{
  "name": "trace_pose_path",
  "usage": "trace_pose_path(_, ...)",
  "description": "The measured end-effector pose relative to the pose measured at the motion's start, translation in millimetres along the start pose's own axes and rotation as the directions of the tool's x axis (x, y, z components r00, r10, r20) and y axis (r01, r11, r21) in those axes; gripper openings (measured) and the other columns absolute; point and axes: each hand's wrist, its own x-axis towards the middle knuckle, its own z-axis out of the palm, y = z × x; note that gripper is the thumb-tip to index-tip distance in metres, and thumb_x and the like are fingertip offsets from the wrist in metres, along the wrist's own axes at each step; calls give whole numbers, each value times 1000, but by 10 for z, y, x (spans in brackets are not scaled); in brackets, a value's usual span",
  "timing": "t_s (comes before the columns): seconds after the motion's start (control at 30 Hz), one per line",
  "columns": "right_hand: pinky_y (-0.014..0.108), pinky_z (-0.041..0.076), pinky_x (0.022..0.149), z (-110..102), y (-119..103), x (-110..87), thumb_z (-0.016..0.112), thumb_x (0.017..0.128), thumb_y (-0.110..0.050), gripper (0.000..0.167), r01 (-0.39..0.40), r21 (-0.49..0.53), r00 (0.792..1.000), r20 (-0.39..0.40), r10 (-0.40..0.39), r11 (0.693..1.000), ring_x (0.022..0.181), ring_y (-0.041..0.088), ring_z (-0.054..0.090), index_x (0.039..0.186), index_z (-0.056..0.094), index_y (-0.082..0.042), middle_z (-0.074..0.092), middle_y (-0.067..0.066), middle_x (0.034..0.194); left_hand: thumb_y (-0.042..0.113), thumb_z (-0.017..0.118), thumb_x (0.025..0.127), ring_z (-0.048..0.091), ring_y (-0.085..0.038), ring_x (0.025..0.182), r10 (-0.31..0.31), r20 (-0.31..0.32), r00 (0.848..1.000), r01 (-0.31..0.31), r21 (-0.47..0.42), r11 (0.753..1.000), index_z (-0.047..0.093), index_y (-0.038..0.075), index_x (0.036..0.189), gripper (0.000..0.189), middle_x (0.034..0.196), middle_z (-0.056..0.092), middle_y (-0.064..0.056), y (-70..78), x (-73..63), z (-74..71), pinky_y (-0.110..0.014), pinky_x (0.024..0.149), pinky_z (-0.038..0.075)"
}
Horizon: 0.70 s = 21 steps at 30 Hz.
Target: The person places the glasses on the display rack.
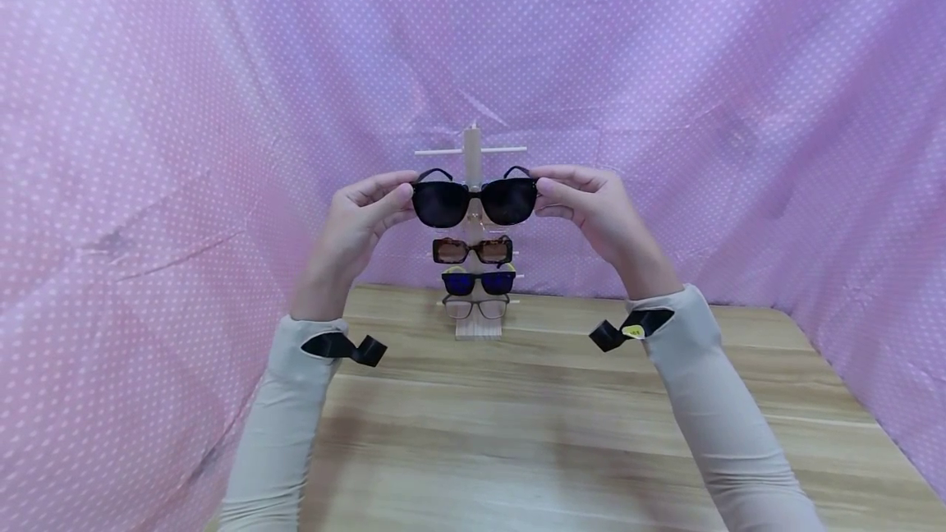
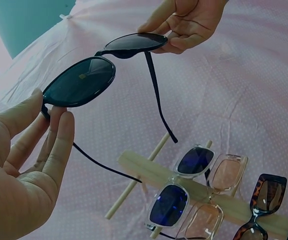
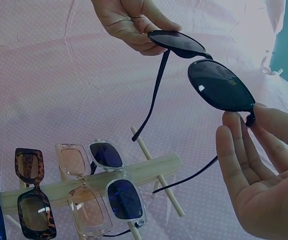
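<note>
Black sunglasses (image 1: 441, 204) with dark lenses are held up level between both hands, their temples unfolded and pointing toward a wooden display stand (image 1: 473, 142). My left hand (image 1: 360, 216) pinches one outer corner of the frame between thumb and fingers. At the opposite corner my right hand (image 1: 591, 208) grips in the same way. In the left wrist view, the temple tips lie close to the stand's top peg (image 2: 115, 206); whether they touch it I cannot tell. Below on the stand hang clear-framed glasses with blue lenses (image 3: 125, 199) and clear-framed glasses with peach lenses (image 3: 86, 212).
Lower on the stand sit tortoiseshell sunglasses (image 1: 451, 251), dark-framed blue-lens sunglasses (image 1: 458, 282) and thin-framed glasses (image 1: 460, 309). The stand's base (image 1: 478, 333) rests on a wooden table (image 1: 473, 433). Pink dotted cloth (image 1: 473, 39) hangs behind and at the sides.
</note>
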Motion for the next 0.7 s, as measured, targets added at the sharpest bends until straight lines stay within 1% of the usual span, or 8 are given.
trace_pose_path(0.13,29,64,79,-1,-7,22,63,97,3,21,0,-21,1000,-7,-1,1000,84,16,75,111,77,-4,78,5,99,-2,65,97,72,-14,86,12,-22,1000,-12,-19,1000,79,11,105,21,97,75,-2,-15,20,6,-27,84,63)
trace_pose_path(0.3,29,64,79,-14,-30,73,64,98,2,21,0,-26,1000,-14,-1,1000,84,17,75,115,75,-1,78,5,100,-3,65,96,72,-14,88,22,-43,999,-23,-29,999,79,11,106,21,99,76,-2,-26,62,12,-27,85,63)
trace_pose_path(0.47,29,64,79,-17,-75,143,63,98,2,21,11,-24,1000,-20,-11,1000,83,17,75,112,77,-4,78,5,101,-3,64,97,72,-13,89,48,-49,998,-50,-37,998,80,11,105,23,102,76,-2,-23,122,27,-27,85,63)
trace_pose_path(0.5,29,64,79,-17,-85,159,63,98,2,21,11,-23,1000,-21,-11,1000,83,17,74,112,77,-4,78,5,101,-3,64,97,72,-14,90,56,-47,997,-58,-40,998,79,10,106,22,102,76,-3,-21,135,30,-27,85,63)
trace_pose_path(0.6,28,64,79,-16,-116,206,63,98,1,20,5,-17,1000,-25,-6,1000,83,17,74,112,77,-4,77,5,102,-2,64,97,72,-14,89,75,-58,995,-78,-43,996,79,9,105,20,102,76,-3,-17,181,43,-26,85,63)
trace_pose_path(0.7,28,64,79,-3,-149,244,65,98,0,19,-1,-2,999,-32,1,1000,83,17,75,111,77,-4,77,6,101,-2,65,97,72,-14,87,84,-68,994,-88,-67,994,79,9,104,19,100,76,-4,-6,216,56,-26,84,63)
